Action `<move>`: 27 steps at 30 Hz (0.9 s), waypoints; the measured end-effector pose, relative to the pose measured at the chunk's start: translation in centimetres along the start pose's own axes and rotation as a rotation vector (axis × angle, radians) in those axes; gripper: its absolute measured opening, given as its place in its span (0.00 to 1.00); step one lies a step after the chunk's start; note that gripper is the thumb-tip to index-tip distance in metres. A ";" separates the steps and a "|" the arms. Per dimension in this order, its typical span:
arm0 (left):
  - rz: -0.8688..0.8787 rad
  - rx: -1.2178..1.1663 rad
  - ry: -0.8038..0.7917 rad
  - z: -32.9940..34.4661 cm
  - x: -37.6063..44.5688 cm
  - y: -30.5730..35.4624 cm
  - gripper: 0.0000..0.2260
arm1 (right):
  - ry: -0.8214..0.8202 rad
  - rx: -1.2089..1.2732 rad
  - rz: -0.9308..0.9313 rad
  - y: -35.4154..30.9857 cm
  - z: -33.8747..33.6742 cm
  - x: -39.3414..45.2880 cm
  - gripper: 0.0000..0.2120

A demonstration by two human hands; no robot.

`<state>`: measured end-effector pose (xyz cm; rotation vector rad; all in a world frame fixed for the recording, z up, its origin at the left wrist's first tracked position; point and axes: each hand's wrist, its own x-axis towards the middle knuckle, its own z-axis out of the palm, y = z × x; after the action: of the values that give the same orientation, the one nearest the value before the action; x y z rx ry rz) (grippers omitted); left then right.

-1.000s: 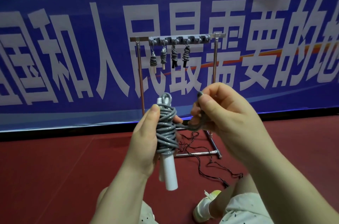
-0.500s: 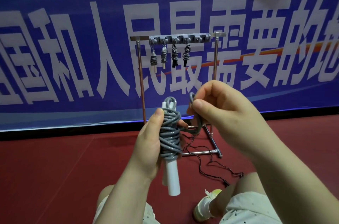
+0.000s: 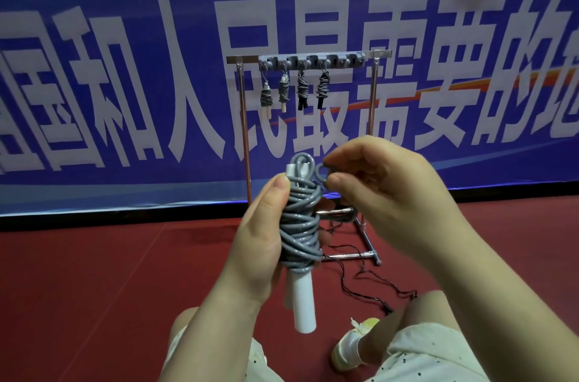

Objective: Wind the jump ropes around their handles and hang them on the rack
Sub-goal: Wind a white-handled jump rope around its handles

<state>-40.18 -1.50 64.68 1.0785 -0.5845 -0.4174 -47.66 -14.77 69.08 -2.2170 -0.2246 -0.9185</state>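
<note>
Left hand [image 3: 260,243] is wrapped round the grey jump rope [image 3: 301,225], thumb laid along the near side of the coils and pressing them against the paired white handles [image 3: 302,306], which stick out below the fist, tilted a little, lower ends toward the camera. Right hand [image 3: 379,193] sits just beside it at the top of the bundle, thumb and forefinger closed narrow on the loose end of the cord [image 3: 322,173], which curls into a small loop right at the fingertips. A second loop of grey cord stands up above the handle tops, touching the left thumb's side of the bundle. Well beyond the fingers, the metal rack [image 3: 308,59] stands on the red floor [image 3: 94,287] with four wound ropes [image 3: 296,90] hanging from its hooks toward its left end. A thin black cord [image 3: 360,281] trails over the floor under the right wrist, near a shoe [image 3: 354,344]
</note>
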 end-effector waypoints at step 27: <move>0.084 0.356 -0.055 -0.5 0.4 1.3 0.10 | 0.123 0.315 0.178 1.3 2.1 0.5 0.07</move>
<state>-39.56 -0.82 65.83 1.3793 -0.7694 -0.2758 -45.66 -14.37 67.66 -1.8523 -0.1036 -0.8543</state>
